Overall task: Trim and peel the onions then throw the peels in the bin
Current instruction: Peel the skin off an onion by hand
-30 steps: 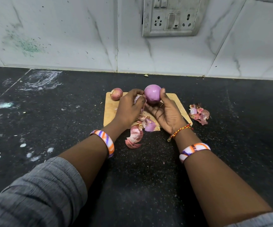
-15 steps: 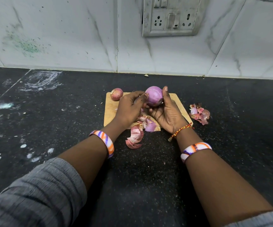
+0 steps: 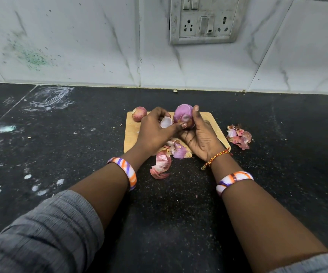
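A round, peeled purple onion (image 3: 182, 115) was held above a pale wooden chopping board (image 3: 213, 125); the right hand (image 3: 201, 138) grasped it from below, thumb along its side; the left hand (image 3: 155, 131) pinched a loose pale peel (image 3: 166, 122) against the onion's left side, thumb pressed to the bulb. A second, unpeeled reddish onion (image 3: 139, 113) sat at the board's far left corner; torn peels (image 3: 161, 164) lay at the near edge; another peel pile (image 3: 239, 136) lay right of the board on the black speckled counter (image 3: 60, 144).

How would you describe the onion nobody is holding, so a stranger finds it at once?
Find the wooden cutting board on the black counter. At its far left corner sits a small onion, untouched, still in reddish skin, unlike the peeled purple onion held nearby.
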`<state>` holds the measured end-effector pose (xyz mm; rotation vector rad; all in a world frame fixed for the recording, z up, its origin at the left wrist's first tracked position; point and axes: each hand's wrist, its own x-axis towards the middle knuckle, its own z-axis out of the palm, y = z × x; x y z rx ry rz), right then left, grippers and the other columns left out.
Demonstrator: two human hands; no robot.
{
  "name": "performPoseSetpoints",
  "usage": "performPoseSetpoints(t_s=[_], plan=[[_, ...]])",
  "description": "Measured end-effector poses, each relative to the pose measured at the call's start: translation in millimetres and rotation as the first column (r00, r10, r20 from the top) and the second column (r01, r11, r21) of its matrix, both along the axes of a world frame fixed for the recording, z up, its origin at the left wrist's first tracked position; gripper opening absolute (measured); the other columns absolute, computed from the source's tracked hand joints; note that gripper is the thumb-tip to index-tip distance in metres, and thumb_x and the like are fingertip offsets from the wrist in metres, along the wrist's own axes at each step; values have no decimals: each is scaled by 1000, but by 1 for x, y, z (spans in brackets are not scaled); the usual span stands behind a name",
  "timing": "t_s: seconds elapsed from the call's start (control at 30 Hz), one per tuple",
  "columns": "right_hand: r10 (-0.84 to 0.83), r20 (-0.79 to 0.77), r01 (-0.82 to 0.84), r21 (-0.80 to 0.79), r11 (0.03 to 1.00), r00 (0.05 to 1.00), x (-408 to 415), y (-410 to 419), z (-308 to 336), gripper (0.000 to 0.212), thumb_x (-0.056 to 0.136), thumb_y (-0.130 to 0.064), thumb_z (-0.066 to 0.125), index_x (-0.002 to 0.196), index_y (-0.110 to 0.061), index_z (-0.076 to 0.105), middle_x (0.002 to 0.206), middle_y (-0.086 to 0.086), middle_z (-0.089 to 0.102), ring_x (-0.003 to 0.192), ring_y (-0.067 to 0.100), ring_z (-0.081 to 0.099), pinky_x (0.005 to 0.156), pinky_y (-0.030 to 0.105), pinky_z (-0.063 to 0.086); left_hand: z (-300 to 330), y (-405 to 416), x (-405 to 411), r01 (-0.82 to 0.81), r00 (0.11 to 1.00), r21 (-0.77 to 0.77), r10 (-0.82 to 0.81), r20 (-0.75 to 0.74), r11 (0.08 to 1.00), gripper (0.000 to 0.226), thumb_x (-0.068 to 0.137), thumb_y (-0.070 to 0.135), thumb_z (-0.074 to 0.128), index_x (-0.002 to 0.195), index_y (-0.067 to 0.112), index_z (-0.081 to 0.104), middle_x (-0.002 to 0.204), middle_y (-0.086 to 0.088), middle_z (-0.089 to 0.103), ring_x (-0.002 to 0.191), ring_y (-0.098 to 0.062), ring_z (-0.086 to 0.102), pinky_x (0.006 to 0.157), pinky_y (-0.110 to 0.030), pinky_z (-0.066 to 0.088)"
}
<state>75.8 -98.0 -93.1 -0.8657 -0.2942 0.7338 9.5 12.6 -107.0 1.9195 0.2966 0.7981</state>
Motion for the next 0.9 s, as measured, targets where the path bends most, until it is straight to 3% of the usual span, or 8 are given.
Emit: performPoseSetpoints(t_s=[0.13, 0.23, 0.3, 0.4, 0.57, 0.7, 0.8, 0.9], plan=[[-22, -41, 22, 14, 1000, 999, 1, 1, -2, 48, 96, -40, 36, 118, 2, 47, 96, 23, 66, 77, 25, 70, 75, 39, 58, 0, 1, -1, 38, 998, -1, -38, 42, 999, 28, 71, 19, 77, 91, 17, 57, 81, 13, 56, 70, 0, 51, 66, -10, 41], [-63, -40, 65, 42, 997, 997, 4, 2, -3, 34, 97, -38, 32, 118, -16, 47, 110, 19, 54, 82, 26, 64, 68, 37, 59, -1, 2, -1, 60, 996, 17, -61, 67, 998, 35, 73, 20, 71, 106, 19, 60, 99, 17, 60, 88, 10, 54, 83, -8, 41], [-53, -25, 54, 31, 998, 998, 4, 1, -2, 31, 98, -36, 31, 114, -18, 50, 108, 16, 56, 83, 23, 64, 69, 34, 58, 0, 2, -1, 52, 997, 38, -54, 56, 998, 38, 74, 24, 64, 111, 16, 63, 106, 12, 62, 101, 0, 56, 92, -18, 44], [-5, -14, 5, -12, 1000, 1000, 2, 0, -1, 35, 98, -31, 35, 124, -9, 45, 107, 18, 59, 84, 21, 67, 76, 33, 56, -1, 0, -1, 18, 999, 38, -19, 31, 999, 37, 77, 28, 57, 110, 14, 65, 108, -2, 68, 104, -17, 60, 94, -37, 49], [29, -3, -29, -58, 998, 1000, 0, 0, 1, 34, 96, -18, 43, 128, -5, 40, 118, 22, 55, 89, 26, 67, 76, 36, 55, -1, 1, 0, -40, 999, -47, 41, 24, 998, 33, 80, 26, 52, 107, 14, 67, 104, -7, 70, 98, -23, 63, 89, -43, 51], [8, -31, -9, -43, 999, 1000, 2, 1, -1, 47, 95, -17, 46, 136, 0, 33, 129, 26, 51, 90, 26, 68, 78, 39, 56, -1, 1, 0, -22, 1000, -27, 23, 21, 999, 23, 84, 16, 59, 106, 12, 67, 99, -9, 68, 84, -15, 57, 80, -33, 50], [11, -26, -12, -29, 1000, 1000, 2, 1, -1, 34, 97, -19, 42, 124, 0, 42, 111, 20, 59, 80, 22, 70, 72, 34, 57, 1, 1, 0, 0, 999, -65, 3, 40, 998, 19, 85, 9, 58, 102, 11, 67, 98, -4, 67, 85, -11, 58, 79, -27, 49], [-3, 3, 4, -70, 998, 1000, -1, 0, 0, 31, 99, -31, 35, 102, -5, 51, 92, 18, 62, 68, 19, 67, 62, 25, 57, 3, 0, -1, 43, 998, -88, -39, 49, 995, 21, 87, 3, 53, 103, 10, 65, 100, -1, 64, 85, 0, 58, 76, -9, 47]])
